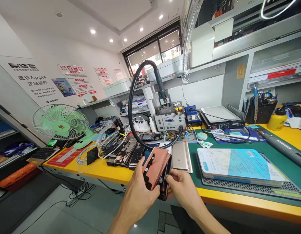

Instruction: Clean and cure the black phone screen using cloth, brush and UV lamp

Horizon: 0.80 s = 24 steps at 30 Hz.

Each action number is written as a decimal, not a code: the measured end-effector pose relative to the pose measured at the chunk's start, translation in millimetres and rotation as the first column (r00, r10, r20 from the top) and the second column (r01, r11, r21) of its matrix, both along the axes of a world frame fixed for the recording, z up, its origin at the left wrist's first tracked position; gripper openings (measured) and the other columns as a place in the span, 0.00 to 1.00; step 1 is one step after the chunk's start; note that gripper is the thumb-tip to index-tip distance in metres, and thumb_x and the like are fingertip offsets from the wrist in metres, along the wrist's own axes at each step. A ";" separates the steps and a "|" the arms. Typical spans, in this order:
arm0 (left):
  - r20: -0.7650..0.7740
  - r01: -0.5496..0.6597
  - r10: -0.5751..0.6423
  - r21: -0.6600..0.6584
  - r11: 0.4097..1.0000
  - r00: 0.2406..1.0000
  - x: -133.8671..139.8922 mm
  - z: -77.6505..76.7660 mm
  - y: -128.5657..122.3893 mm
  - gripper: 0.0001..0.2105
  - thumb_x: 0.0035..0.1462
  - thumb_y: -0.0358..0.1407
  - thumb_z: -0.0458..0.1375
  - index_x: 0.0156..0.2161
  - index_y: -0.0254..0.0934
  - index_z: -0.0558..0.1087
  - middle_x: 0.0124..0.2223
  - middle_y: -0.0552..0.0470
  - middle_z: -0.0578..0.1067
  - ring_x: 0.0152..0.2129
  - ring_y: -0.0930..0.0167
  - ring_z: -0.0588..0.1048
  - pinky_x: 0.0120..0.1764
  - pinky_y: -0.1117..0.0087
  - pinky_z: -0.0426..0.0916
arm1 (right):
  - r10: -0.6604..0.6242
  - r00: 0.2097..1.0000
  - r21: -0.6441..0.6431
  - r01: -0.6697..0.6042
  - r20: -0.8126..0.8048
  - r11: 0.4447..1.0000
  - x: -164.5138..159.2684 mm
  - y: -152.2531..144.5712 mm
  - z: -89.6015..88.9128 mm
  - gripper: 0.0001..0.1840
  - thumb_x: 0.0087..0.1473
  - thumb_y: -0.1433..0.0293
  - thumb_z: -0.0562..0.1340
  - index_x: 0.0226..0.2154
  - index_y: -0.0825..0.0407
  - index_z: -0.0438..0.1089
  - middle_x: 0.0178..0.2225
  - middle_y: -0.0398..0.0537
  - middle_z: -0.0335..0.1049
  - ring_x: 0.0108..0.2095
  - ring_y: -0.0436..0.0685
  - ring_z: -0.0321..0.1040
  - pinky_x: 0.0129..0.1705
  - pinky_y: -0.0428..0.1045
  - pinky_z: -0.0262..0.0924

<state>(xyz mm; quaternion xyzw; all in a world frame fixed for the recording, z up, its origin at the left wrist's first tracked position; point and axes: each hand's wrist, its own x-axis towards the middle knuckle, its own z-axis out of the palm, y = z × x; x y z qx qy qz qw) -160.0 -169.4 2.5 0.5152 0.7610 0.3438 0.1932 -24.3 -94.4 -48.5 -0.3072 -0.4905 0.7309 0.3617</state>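
Observation:
My left hand [139, 191] is closed around a copper-coloured phone display panel [157, 164], whose lower end carries black strips and a small white label. Behind and below that panel, tilted against it, is a dark phone part [168, 182] that looks like a frame or screen. The fingers of my right hand [183, 188] pinch the dark part at its right edge. Both pieces are held above the bench's front edge. Just beyond them, a gold phone back cover [179, 156] lies on the bench. How the pieces touch is partly hidden by my fingers.
Stacked phone parts [124, 151] and white cables [88, 157] lie to the left, near a green fan [60, 125]. A black hose [131, 107] arches from a hot-air station [170, 121]. A blue-and-white box [238, 165] rests on the green mat [290, 191]; a yellow bottle [277, 120] stands right.

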 end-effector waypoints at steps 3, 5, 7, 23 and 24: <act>0.031 0.037 -0.036 -0.020 0.999 0.999 -4.7 1.1 7.3 0.41 0.49 0.38 0.63 0.66 0.43 0.50 0.57 0.41 0.68 0.53 0.58 0.69 0.54 0.56 0.61 | -0.017 1.000 -0.043 0.016 -0.012 0.999 5.4 5.8 3.7 0.10 0.49 0.67 0.58 0.31 0.56 0.72 0.23 0.45 0.71 0.23 0.56 0.69 0.26 0.53 0.72; 0.082 0.068 -0.066 -0.022 0.997 0.994 -9.5 1.2 11.7 0.40 0.50 0.39 0.63 0.66 0.43 0.50 0.54 0.43 0.71 0.49 0.59 0.73 0.52 0.57 0.63 | -0.020 0.999 -0.066 0.018 -0.025 0.998 10.9 8.6 6.1 0.09 0.49 0.67 0.60 0.31 0.56 0.72 0.23 0.46 0.71 0.23 0.55 0.68 0.26 0.53 0.71; 0.149 0.092 -0.090 -0.011 0.996 0.985 -15.5 1.1 14.7 0.39 0.53 0.41 0.62 0.65 0.42 0.48 0.52 0.44 0.72 0.46 0.61 0.74 0.52 0.59 0.65 | -0.025 0.999 -0.084 0.021 -0.047 0.996 18.8 10.3 7.5 0.09 0.50 0.66 0.61 0.32 0.56 0.72 0.23 0.44 0.69 0.22 0.54 0.67 0.26 0.51 0.70; 0.480 -0.005 -0.013 0.036 0.999 0.877 -23.9 23.2 -9.4 0.43 0.48 0.51 0.66 0.65 0.44 0.52 0.52 0.46 0.72 0.45 0.61 0.74 0.46 0.63 0.69 | 0.021 0.977 -0.228 -0.070 -0.212 0.971 83.4 11.5 18.4 0.12 0.54 0.63 0.68 0.33 0.55 0.71 0.24 0.40 0.59 0.23 0.47 0.57 0.26 0.44 0.62; 0.492 -0.021 -0.003 0.043 0.999 0.871 -21.4 24.4 -10.3 0.43 0.48 0.50 0.67 0.65 0.44 0.53 0.51 0.47 0.73 0.43 0.62 0.74 0.43 0.64 0.70 | 0.022 0.976 -0.230 -0.072 -0.215 0.971 84.0 11.2 19.0 0.11 0.54 0.63 0.68 0.33 0.55 0.71 0.23 0.39 0.57 0.22 0.46 0.56 0.26 0.43 0.62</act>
